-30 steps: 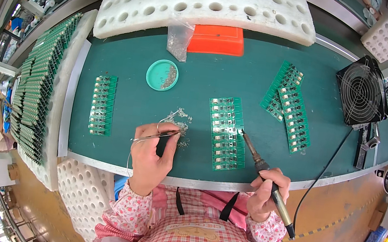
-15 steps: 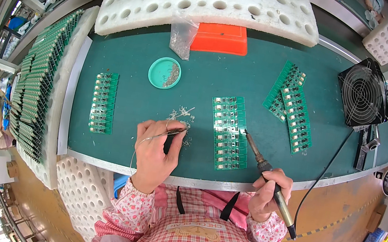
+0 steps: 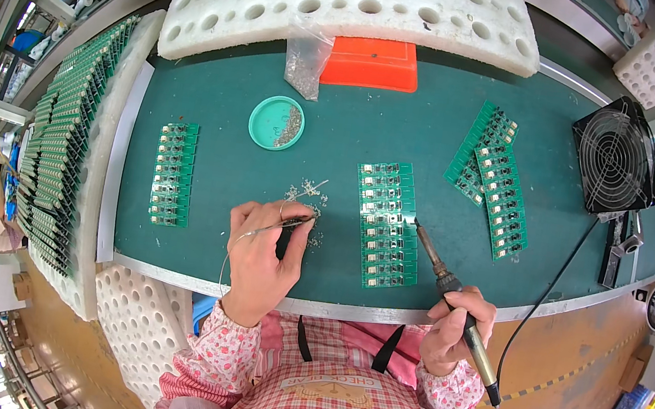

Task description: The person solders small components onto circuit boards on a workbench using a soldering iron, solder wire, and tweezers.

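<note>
My left hand (image 3: pixel 263 256) is closed, pinching a thin silvery solder wire (image 3: pixel 225 271) that loops down past the wrist. A slim dark tip, perhaps of tweezers, shows at its fingertips; the fingers partly hide it. Just beyond lies a scatter of tiny pale parts (image 3: pixel 309 191). A soldering iron (image 3: pixel 448 283) is gripped in my right hand (image 3: pixel 456 329), slanting up and left. Its tip is close to the right edge of a green circuit board panel (image 3: pixel 381 224) carrying rows of white and black components; whether they touch, I cannot tell.
A turquoise round dish (image 3: pixel 259 123) holds small parts. Behind it are a plastic bag (image 3: pixel 304 69), a red tray (image 3: pixel 372 63) and white foam (image 3: pixel 351 21). More panels (image 3: pixel 174 174) lie left and right (image 3: pixel 501 203). A black fan (image 3: pixel 615 158) stands at right; racked boards (image 3: pixel 71 142) line the left.
</note>
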The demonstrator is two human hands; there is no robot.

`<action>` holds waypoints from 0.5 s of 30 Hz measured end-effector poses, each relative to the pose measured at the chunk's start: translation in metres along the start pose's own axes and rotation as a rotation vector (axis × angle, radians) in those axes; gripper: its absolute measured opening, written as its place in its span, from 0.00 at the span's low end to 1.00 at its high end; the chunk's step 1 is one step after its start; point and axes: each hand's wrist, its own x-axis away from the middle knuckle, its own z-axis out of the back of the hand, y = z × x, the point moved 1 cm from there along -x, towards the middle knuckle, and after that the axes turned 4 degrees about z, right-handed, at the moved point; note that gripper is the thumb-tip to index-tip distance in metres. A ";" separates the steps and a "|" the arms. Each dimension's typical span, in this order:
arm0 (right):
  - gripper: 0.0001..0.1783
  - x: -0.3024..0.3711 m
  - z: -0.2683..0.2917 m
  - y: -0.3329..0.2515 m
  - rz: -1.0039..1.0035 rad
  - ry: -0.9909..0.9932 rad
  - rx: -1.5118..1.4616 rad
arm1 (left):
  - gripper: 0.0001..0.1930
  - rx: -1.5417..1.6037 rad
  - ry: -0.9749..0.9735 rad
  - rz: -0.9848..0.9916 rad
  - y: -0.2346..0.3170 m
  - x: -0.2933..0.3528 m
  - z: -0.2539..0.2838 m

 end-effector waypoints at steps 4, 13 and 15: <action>0.11 -0.001 0.000 0.000 -0.001 -0.006 -0.005 | 0.05 0.015 0.007 0.002 0.001 0.000 0.000; 0.12 -0.001 -0.001 -0.002 -0.006 0.003 0.002 | 0.06 0.019 0.000 0.002 0.001 0.000 0.000; 0.12 -0.001 0.000 -0.001 -0.008 0.002 -0.007 | 0.06 0.019 0.000 0.003 0.001 0.000 0.000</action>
